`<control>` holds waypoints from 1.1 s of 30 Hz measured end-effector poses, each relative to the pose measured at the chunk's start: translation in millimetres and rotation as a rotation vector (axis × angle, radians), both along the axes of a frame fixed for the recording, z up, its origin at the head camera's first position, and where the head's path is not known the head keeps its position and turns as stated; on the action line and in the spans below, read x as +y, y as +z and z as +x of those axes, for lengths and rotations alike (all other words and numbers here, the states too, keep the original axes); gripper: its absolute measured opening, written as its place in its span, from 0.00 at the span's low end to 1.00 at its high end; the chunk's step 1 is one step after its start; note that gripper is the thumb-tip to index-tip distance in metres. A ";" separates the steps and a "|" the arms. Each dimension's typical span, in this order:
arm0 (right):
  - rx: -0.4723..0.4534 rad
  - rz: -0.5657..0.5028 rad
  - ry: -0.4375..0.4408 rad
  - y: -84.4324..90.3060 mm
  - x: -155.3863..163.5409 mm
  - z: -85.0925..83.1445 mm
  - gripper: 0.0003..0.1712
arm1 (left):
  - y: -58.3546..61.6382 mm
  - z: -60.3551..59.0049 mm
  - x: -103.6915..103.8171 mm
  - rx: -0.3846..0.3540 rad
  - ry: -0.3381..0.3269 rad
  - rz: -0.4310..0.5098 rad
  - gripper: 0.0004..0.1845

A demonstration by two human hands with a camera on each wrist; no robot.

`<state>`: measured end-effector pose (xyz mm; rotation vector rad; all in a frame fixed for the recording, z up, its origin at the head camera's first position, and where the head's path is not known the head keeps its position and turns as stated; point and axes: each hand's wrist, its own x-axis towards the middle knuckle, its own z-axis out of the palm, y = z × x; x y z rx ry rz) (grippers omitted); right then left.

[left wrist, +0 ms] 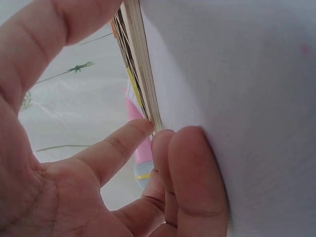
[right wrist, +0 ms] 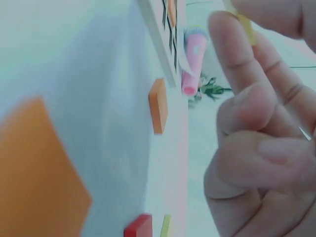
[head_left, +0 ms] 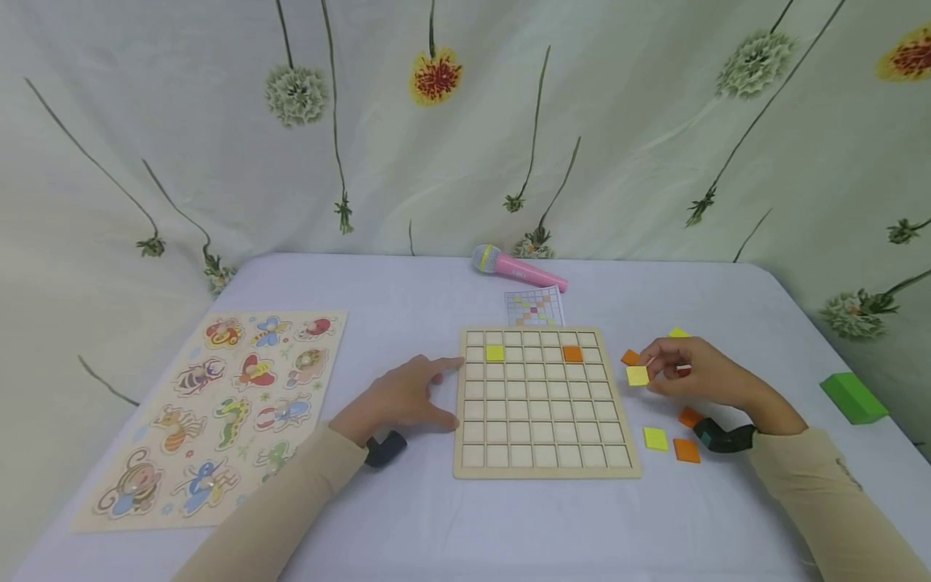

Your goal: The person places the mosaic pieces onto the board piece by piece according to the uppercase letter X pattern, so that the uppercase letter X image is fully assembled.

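A wooden grid board (head_left: 545,404) lies on the table, with one yellow tile (head_left: 494,352) and one orange tile (head_left: 572,353) set in its second row. My left hand (head_left: 407,396) rests flat beside the board's left edge (left wrist: 143,74), fingers straight and touching it. My right hand (head_left: 691,373) hovers to the right of the board and pinches a pale yellow tile (head_left: 638,375) between thumb and fingers (right wrist: 237,54). Loose orange tiles (head_left: 686,449) and a yellow tile (head_left: 655,438) lie around that hand; an orange tile (right wrist: 158,104) and a red piece (right wrist: 138,228) show in the right wrist view.
A pink toy microphone (head_left: 518,269) and a small pattern card (head_left: 534,307) lie behind the board. An animal peg puzzle (head_left: 218,412) sits at the left. A green block (head_left: 853,396) is near the table's right edge. A flowered curtain hangs behind.
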<state>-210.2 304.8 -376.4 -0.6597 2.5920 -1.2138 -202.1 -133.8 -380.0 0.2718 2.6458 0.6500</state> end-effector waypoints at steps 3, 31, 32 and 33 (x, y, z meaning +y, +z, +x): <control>-0.012 -0.033 -0.031 1.1 -2.7 0.5 0.14 | -0.8 -0.3 -0.3 0.002 -0.002 -0.008 0.53; -0.046 -0.112 -0.034 21.6 -68.3 -7.3 0.17 | 1.1 1.5 -0.9 0.001 0.007 0.017 0.52; -0.048 -0.116 -0.028 21.4 -71.5 -8.3 0.17 | 0.5 1.4 -1.2 0.000 0.008 0.018 0.52; -0.052 -0.116 -0.024 20.9 -74.8 -9.3 0.17 | 0.3 1.3 -1.5 0.001 0.008 0.019 0.52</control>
